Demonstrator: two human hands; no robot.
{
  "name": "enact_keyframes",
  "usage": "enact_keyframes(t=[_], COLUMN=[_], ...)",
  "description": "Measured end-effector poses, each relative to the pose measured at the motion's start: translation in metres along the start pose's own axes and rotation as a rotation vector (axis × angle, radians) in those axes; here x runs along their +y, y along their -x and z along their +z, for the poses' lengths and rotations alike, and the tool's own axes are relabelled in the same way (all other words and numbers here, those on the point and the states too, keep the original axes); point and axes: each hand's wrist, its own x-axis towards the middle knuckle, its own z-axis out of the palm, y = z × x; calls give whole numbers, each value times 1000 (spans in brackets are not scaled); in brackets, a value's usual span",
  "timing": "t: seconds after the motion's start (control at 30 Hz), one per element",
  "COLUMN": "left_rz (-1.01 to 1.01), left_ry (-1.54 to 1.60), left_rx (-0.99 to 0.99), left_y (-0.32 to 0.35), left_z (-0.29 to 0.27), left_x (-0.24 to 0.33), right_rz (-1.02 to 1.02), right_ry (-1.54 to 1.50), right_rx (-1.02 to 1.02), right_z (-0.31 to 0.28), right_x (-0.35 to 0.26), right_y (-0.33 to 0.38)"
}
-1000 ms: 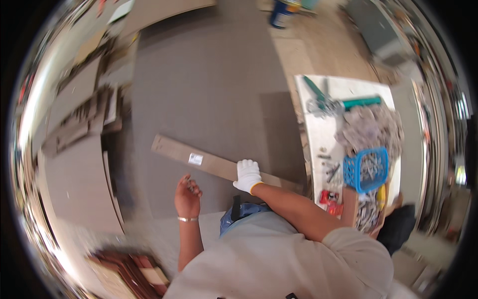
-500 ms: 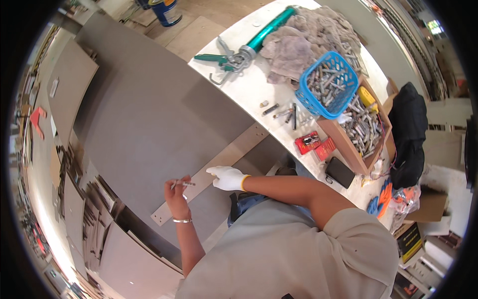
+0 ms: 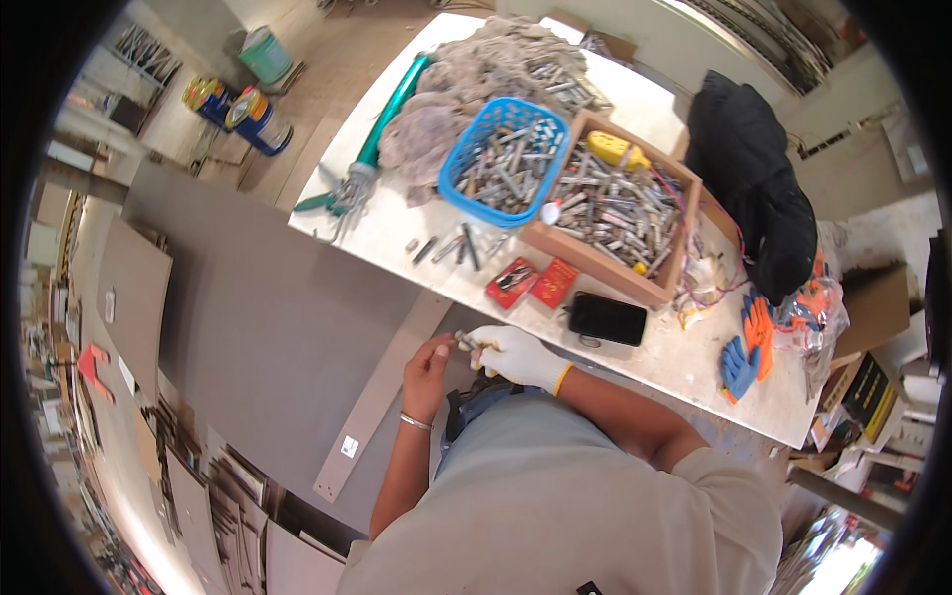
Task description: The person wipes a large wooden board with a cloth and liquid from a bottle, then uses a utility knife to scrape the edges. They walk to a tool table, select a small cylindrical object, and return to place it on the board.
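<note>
My bare left hand, with a bracelet at the wrist, is closed in a pinch on a small pale stick. From the other side, my right hand in a white work glove has its fingers closed round the same stick, hiding most of it. Both hands are in front of my waist, just off the near edge of the white table. Below them lies a long beige strip of board with a small white label, on top of a large grey-brown panel.
The table bears a green caulking gun, crumpled rags, a blue basket and a wooden box of short sticks, two red packs, a phone, gloves and black cloth. Paint cans stand beyond.
My hands were apart and have come together at the stick, which my left hand was holding alone. My view has swung right, bringing more of the table into sight.
</note>
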Motion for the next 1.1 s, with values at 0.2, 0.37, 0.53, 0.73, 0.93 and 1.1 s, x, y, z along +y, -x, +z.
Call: enact_keyframes(t=[0.2, 0.37, 0.53, 0.73, 0.93, 1.1], left_rz=[48, -21, 55, 21, 21, 73], left_ry=[-342, -580, -684, -790, -787, -748], left_rx=[36, 9, 64, 85, 90, 37], left_y=[34, 70, 92, 117, 123, 104], left_z=[23, 45, 59, 83, 92, 108], left_x=[-55, -47, -64, -76, -77, -53], right_rz=[-128, -202, -367, -454, -413, -338], right_ry=[-291, -303, -224, -393, -438, 431], right_rx=[580, 714, 749, 610, 509, 1039], right_z=[-102, -179, -208, -220, -223, -238], right_x=[-4, 19, 23, 41, 34, 14], right_y=[67, 89, 86, 74, 50, 19])
